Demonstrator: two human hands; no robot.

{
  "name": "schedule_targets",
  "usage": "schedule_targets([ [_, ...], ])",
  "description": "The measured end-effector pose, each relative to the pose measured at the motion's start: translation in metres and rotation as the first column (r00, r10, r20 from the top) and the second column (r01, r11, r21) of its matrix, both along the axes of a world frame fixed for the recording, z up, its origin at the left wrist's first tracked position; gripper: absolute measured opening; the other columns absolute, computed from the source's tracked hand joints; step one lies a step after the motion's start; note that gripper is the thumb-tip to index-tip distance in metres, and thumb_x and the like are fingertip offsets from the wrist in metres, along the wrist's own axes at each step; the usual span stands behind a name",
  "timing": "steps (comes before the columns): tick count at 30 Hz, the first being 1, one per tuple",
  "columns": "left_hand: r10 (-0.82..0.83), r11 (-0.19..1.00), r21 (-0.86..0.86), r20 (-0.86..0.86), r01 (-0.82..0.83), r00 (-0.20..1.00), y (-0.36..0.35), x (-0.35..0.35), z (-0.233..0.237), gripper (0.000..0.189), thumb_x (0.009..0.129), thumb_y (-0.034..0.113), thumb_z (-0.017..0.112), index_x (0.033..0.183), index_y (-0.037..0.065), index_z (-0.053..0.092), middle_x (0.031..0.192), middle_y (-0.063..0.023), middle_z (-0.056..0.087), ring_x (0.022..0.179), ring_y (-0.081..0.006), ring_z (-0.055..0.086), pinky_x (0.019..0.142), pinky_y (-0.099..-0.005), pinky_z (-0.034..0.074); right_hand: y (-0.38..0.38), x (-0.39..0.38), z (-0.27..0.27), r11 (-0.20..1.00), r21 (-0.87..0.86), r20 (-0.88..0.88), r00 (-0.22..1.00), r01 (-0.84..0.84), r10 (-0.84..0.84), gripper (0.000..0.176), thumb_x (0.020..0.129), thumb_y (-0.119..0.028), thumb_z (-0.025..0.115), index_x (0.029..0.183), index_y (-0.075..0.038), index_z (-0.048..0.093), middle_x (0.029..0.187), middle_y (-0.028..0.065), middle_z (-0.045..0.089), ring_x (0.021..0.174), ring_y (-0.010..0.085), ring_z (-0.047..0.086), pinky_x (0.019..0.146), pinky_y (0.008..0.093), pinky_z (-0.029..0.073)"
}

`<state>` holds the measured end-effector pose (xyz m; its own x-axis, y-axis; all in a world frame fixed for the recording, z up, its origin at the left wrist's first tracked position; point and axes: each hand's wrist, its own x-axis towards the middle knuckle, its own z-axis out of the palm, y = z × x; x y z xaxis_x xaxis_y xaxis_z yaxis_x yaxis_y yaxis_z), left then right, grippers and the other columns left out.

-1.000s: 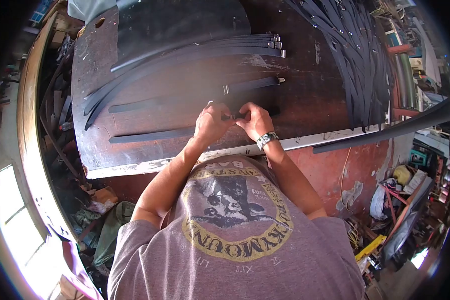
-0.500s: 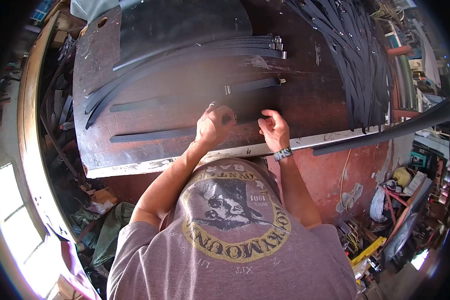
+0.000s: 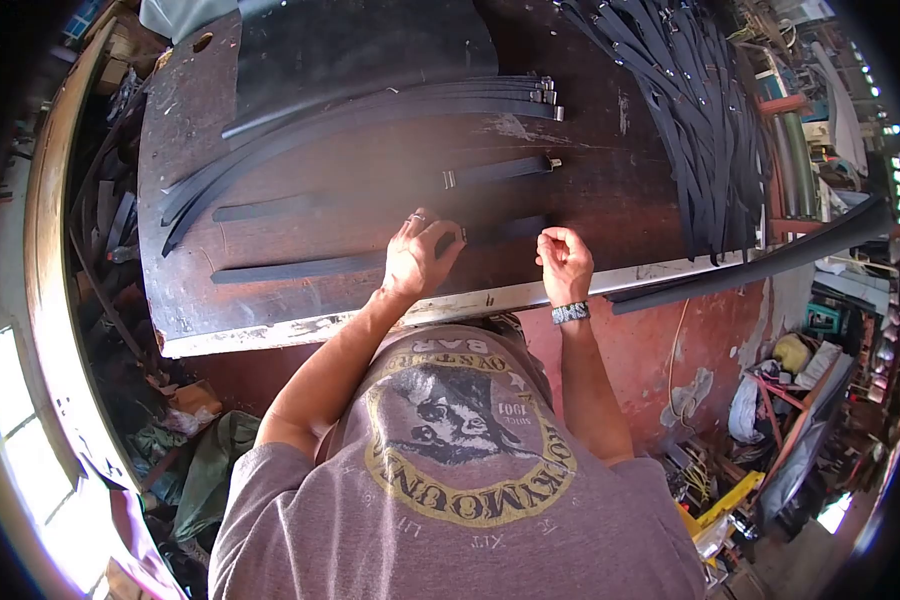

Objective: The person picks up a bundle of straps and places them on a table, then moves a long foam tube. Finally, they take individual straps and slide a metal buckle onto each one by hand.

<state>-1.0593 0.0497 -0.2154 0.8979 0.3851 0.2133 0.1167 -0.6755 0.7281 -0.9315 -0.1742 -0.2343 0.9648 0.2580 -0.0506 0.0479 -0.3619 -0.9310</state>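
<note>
A dark strap (image 3: 300,268) lies along the near side of the table, and my left hand (image 3: 420,258) is closed round its middle. A small metal piece shows at that hand's fingertips. The strap continues right, its far part dim against the dark tabletop. Near that end is my right hand (image 3: 567,262), its fingers pinched together; what they hold, if anything, is hidden. Behind both hands lies a second dark strap (image 3: 500,173) with a metal loop on it and a metal fitting at its right end.
Farther back, several straps with metal ends (image 3: 370,108) lie side by side near a black sheet (image 3: 360,45). A large heap of straps (image 3: 695,130) covers the table's right side. One wide dark strip (image 3: 750,275) juts past the worn white table edge (image 3: 270,335).
My right hand has moved slightly right, and its spread fingers have closed into a pinch. My left hand stays on the strap. The view has shifted a little.
</note>
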Motion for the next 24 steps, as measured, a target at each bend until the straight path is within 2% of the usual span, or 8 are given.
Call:
schedule_targets([
  [4,0.004,1.0,0.018,0.024,-0.004,1.0,-0.001,-0.001,-0.004,0.023,0.08,0.015,0.082,0.1,0.008,0.074,0.097,-0.0109,0.062,0.091,-0.0311,0.065,0.081,-0.0404,0.056,-0.004,0.002,0.001,0.999,0.028,-0.041,0.999,0.022,-0.021,0.018,0.094,-0.017,0.076,0.103,-0.003,0.07,0.08,0.005,0.071,0.067,0.0122,0.067,0.063,0.0292,0.055],
  [7,0.019,1.0,0.013,0.023,-0.02,1.0,-0.002,-0.001,-0.005,0.022,0.08,0.015,0.081,0.099,0.01,0.073,0.096,-0.01,0.062,0.091,-0.0307,0.065,0.081,-0.041,0.055,-0.003,0.004,0.0,0.995,-0.066,-0.014,0.997,0.076,-0.077,0.027,0.094,-0.026,0.078,0.104,-0.002,0.07,0.081,0.0069,0.071,0.07,0.0154,0.067,0.067,0.0312,0.055],
  [10,0.035,0.999,0.01,0.032,-0.036,0.999,-0.004,0.001,-0.003,0.019,0.078,0.016,0.081,0.095,0.014,0.071,0.092,-0.0082,0.063,0.091,-0.03,0.064,0.083,-0.042,0.054,0.013,0.006,0.024,0.976,-0.193,0.155,0.985,0.103,-0.073,0.035,0.092,-0.034,0.079,0.1,-0.002,0.068,0.083,0.0082,0.07,0.07,0.0182,0.066,0.068,0.033,0.054],
  [12,0.039,0.999,0.018,0.031,-0.039,0.999,-0.004,0.001,-0.004,0.02,0.078,0.016,0.081,0.095,0.014,0.072,0.091,-0.0079,0.062,0.091,-0.0299,0.064,0.082,-0.0419,0.055,0.017,0.012,0.019,0.969,-0.223,0.146,0.987,0.103,-0.071,0.036,0.09,-0.034,0.081,0.096,-0.002,0.066,0.084,0.0087,0.069,0.068,0.0186,0.065,0.066,0.0335,0.053],
  [14,0.043,0.999,-0.013,-0.017,-0.043,0.999,-0.004,0.0,-0.003,0.02,0.079,0.017,0.081,0.097,0.015,0.072,0.096,-0.0088,0.065,0.096,-0.0324,0.065,0.087,-0.0431,0.055,0.017,0.016,0.013,0.968,-0.23,0.115,0.991,0.097,-0.072,0.038,0.087,-0.033,0.083,0.09,-0.002,0.062,0.082,0.0097,0.066,0.069,0.0224,0.064,0.067,0.0382,0.053],
  [17,0.046,0.999,-0.006,-0.061,-0.046,0.997,-0.005,-0.001,-0.006,0.022,0.08,0.02,0.081,0.1,0.015,0.072,0.105,-0.0111,0.069,0.106,-0.0374,0.065,0.096,-0.046,0.053,0.011,0.017,0.0,0.94,-0.331,0.252,0.968,0.089,-0.003,0.037,0.084,-0.03,0.084,0.089,-0.003,0.06,0.081,0.0107,0.064,0.074,0.0276,0.063,0.072,0.0421,0.052],
  [21,0.03,0.999,-0.039,-0.115,-0.034,0.993,-0.004,-0.003,-0.01,0.024,0.082,0.024,0.081,0.104,0.016,0.072,0.116,-0.016,0.071,0.121,-0.0448,0.061,0.109,-0.0503,0.047,0.015,0.017,0.006,0.891,-0.449,0.217,0.976,0.071,0.032,0.038,0.082,-0.028,0.084,0.09,-0.004,0.057,0.085,0.0109,0.063,0.079,0.0311,0.063,0.074,0.0448,0.052],
  [24,0.016,1.0,0.019,-0.112,-0.014,0.994,-0.003,-0.005,-0.013,0.03,0.082,0.025,0.081,0.109,0.018,0.071,0.113,-0.0189,0.07,0.124,-0.0458,0.059,0.108,-0.0496,0.047,0.019,0.02,0.013,0.882,-0.468,0.147,0.989,0.055,0.016,0.039,0.082,-0.03,0.084,0.092,-0.005,0.057,0.088,0.0115,0.064,0.082,0.0324,0.064,0.076,0.0462,0.052],
])
